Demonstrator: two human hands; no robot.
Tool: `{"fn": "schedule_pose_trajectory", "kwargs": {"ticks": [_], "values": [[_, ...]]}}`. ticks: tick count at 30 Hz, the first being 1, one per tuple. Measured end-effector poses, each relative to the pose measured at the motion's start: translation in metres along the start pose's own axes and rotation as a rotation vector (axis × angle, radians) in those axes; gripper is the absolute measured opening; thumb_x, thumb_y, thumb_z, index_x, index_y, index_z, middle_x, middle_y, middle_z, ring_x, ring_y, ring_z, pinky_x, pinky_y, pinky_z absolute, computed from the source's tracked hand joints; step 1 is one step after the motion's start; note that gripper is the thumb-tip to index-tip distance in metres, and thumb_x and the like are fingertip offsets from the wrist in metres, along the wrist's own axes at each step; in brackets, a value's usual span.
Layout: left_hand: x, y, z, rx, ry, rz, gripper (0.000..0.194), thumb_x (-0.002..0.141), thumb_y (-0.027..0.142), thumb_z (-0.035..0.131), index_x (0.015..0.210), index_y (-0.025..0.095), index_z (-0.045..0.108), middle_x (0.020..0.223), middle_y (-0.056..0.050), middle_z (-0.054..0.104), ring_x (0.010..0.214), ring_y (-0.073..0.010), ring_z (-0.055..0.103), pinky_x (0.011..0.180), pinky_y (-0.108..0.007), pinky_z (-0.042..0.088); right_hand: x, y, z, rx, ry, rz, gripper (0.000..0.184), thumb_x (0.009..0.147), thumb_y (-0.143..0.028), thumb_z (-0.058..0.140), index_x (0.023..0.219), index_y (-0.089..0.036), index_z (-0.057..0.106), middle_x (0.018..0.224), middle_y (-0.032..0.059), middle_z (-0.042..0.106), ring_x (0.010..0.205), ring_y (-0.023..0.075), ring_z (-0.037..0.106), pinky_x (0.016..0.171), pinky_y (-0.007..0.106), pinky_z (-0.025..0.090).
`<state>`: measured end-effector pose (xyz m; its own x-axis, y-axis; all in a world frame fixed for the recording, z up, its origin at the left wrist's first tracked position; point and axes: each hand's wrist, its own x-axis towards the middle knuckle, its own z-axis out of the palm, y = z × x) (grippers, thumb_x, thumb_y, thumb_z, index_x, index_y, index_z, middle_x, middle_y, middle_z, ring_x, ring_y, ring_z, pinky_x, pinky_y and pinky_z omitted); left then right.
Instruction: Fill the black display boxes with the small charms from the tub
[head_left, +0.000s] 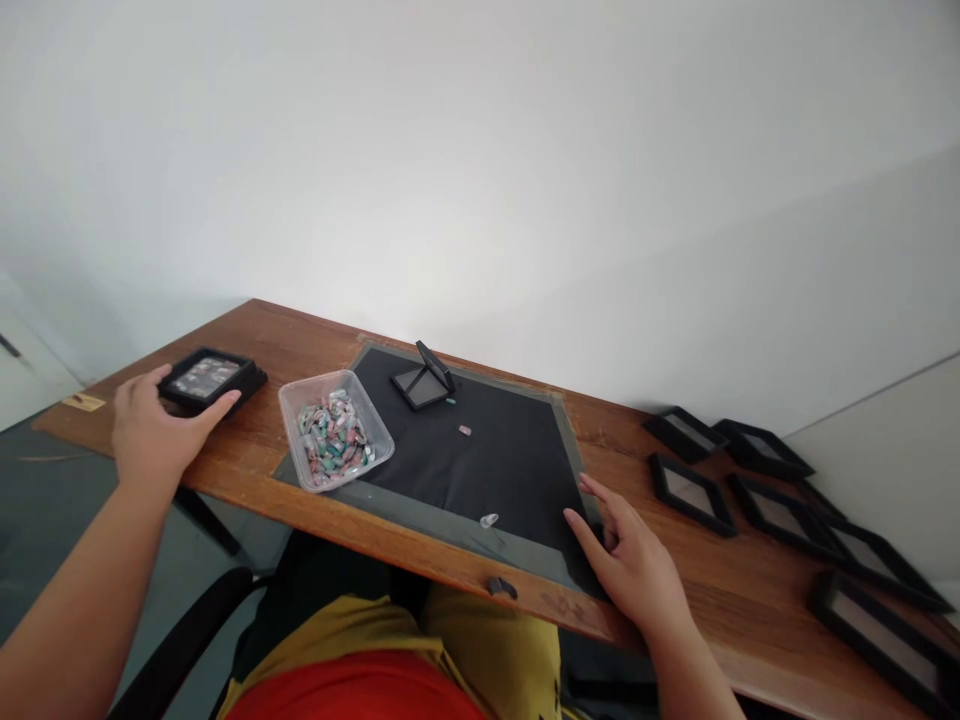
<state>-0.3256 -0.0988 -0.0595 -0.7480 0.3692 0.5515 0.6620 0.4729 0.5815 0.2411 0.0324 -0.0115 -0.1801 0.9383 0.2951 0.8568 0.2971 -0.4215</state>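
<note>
While the black box is clamped between the thumb and fingers of the left hand at the left end of the counter, the right edge of the dark mat is partly covered by the right hand, its thumb and forefinger held apart. Between the two, a clear tub is part-filled with colourful pieces! Beside it, a small case is propped, lid raised. Loose bits are scattered across the mat; black frames are spread farther right.

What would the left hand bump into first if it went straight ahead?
The filled black box: it sits right between the left hand's thumb and fingers, which seem to touch it already.
</note>
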Motion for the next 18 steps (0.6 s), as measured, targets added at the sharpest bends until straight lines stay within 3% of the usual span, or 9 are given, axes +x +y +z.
{"fn": "schedule_pose_trajectory", "kwargs": {"ticks": [4, 9, 13, 18], "values": [[0.002, 0.001, 0.001, -0.046, 0.04, -0.006, 0.093, 0.078, 0.066, 0.075, 0.145, 0.004, 0.059, 0.147, -0.023, 0.064, 0.146, -0.0361, 0.052, 0.125, -0.047, 0.039, 0.0, 0.0, 0.0, 0.002, 0.004, 0.002, 0.068, 0.094, -0.065, 0.058, 0.146, -0.022, 0.065, 0.112, 0.0117, 0.077, 0.06, 0.0181, 0.055, 0.069, 0.041, 0.053], [0.007, -0.003, 0.006, -0.101, 0.05, -0.001, 0.092, 0.072, 0.067, 0.078, 0.141, 0.008, 0.062, 0.146, -0.021, 0.066, 0.142, -0.0379, 0.057, 0.125, -0.052, 0.041, -0.001, 0.002, 0.001, -0.028, 0.01, 0.007, 0.068, 0.094, -0.065, 0.058, 0.145, -0.021, 0.065, 0.111, 0.0118, 0.077, 0.062, 0.0186, 0.058, 0.07, 0.04, 0.054], [0.011, -0.005, 0.008, -0.152, 0.017, -0.018, 0.105, 0.066, 0.074, 0.076, 0.142, 0.003, 0.063, 0.144, -0.027, 0.065, 0.139, -0.0433, 0.059, 0.124, -0.055, 0.043, -0.001, 0.004, 0.002, -0.04, 0.004, 0.01, 0.067, 0.093, -0.065, 0.057, 0.144, -0.021, 0.065, 0.12, 0.0116, 0.077, 0.065, 0.0191, 0.06, 0.073, 0.041, 0.056], [0.012, -0.01, 0.009, -0.139, -0.034, -0.025, 0.107, 0.069, 0.076, 0.073, 0.144, 0.002, 0.059, 0.145, -0.028, 0.062, 0.14, -0.0443, 0.056, 0.124, -0.059, 0.041, -0.001, 0.004, 0.003, -0.036, 0.005, 0.004, 0.066, 0.093, -0.064, 0.058, 0.144, -0.022, 0.065, 0.122, 0.0116, 0.078, 0.066, 0.0194, 0.06, 0.076, 0.042, 0.057]]}}
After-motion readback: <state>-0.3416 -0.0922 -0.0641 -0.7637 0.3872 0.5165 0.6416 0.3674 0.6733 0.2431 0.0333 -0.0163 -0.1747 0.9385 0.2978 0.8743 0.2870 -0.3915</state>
